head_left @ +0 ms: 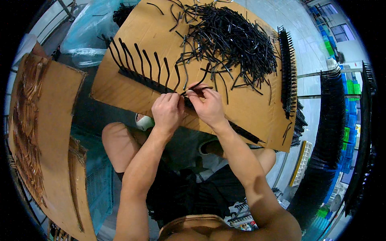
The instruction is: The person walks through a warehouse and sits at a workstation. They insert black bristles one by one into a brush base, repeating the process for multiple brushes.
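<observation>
A long black bar (pixel 138 79) lies slantwise along the near edge of the cardboard, with several bent black rods (pixel 147 60) standing up from its left part. Its right part (pixel 243 131) carries no upright rods. My left hand (pixel 167 110) is closed on the bar at about its middle. Close beside it, my right hand (pixel 208 105) pinches a bent black rod (pixel 204 77) between thumb and fingers, near the bar. My fingers hide where rod and bar meet. Beyond my hands a large heap of loose black rods (pixel 237 44) covers the far part of the cardboard.
The brown cardboard sheet (pixel 114 94) serves as the work surface. At its right edge lies a bristly black strip (pixel 285 68). Brown strands on another cardboard (pixel 56 120) stand at left, near clear plastic wrapping (pixel 86 36). Long black fringed rows (pixel 329 120) hang at right.
</observation>
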### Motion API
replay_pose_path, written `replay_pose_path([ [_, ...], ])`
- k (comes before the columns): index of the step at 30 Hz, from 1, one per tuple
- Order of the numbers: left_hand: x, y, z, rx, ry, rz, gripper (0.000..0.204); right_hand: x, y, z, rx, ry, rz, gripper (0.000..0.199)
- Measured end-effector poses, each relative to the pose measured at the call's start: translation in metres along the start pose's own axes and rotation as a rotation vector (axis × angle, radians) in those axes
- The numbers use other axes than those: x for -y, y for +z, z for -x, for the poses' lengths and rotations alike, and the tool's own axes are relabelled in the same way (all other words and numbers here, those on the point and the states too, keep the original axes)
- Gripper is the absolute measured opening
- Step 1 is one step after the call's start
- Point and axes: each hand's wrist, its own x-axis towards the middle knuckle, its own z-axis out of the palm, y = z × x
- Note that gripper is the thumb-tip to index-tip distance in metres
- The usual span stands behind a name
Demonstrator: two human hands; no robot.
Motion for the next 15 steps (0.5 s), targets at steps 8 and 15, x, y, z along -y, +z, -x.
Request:
replay_pose_path([
  [8,-0.001,0.002,0.003,0.000,-0.031,-0.035,0.011,0.006,0.000,-0.005,0.125,-0.183,0.179,0.013],
  [15,-0.015,-0.004,0.006,0.136,-0.059,0.037,0.018,-0.010,-0.020,0.004,0.062,0.327,-0.355,0.012],
])
